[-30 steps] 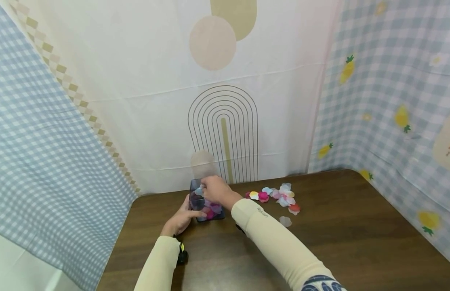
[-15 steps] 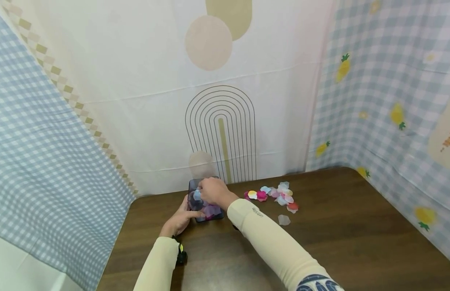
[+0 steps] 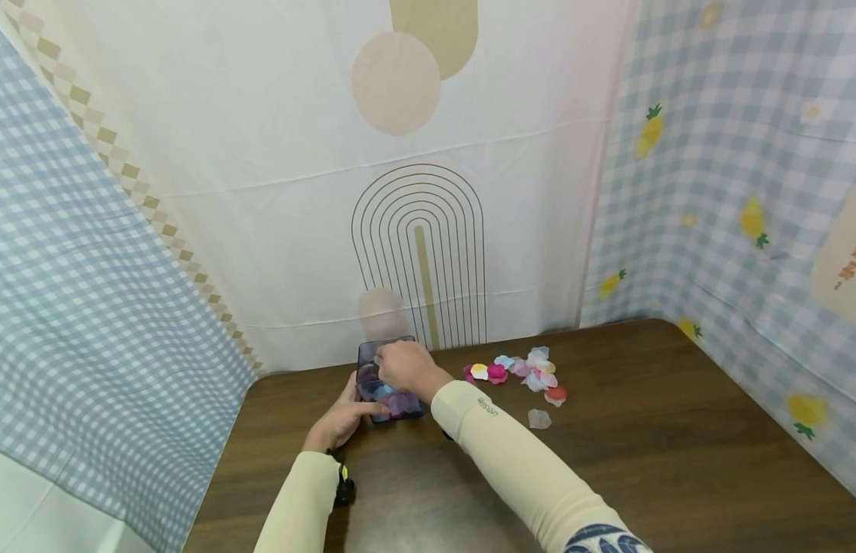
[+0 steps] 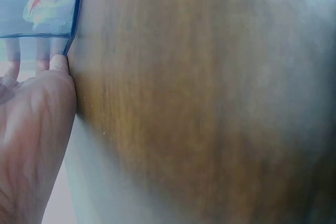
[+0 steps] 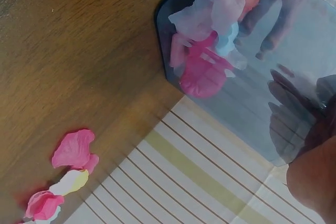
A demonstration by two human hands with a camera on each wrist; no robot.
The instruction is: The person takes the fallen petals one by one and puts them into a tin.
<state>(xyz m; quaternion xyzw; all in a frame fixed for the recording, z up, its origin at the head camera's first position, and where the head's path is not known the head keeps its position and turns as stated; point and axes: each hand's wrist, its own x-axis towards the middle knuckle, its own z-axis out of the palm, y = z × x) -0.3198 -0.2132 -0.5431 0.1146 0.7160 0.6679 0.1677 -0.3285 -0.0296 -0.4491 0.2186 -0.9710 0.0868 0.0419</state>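
A clear bluish plastic box (image 3: 369,353) with a dark rim stands tilted near the back of the table. Petals (image 5: 205,72) in pink, white, pale blue and red lie bunched in one end of it. My left hand (image 3: 341,421) grips the box at its left side, thumb over the front. In the left wrist view, fingers show through the clear plastic (image 4: 13,24). My right hand (image 3: 407,367) is over the upper part of the box, fingers bent toward the inside. I cannot tell whether a petal is between those fingertips.
Loose petals (image 3: 536,370) lie in a cluster to the right of the box on the brown wooden table (image 3: 428,476). One pale petal (image 3: 539,418) sits apart, nearer the front. A printed cloth (image 3: 296,253) hangs right behind the table's back edge.
Pale blue petals that were at my right fingertips now show lower down, among the others in the box. My right hand has shifted slightly; the left keeps its grip.
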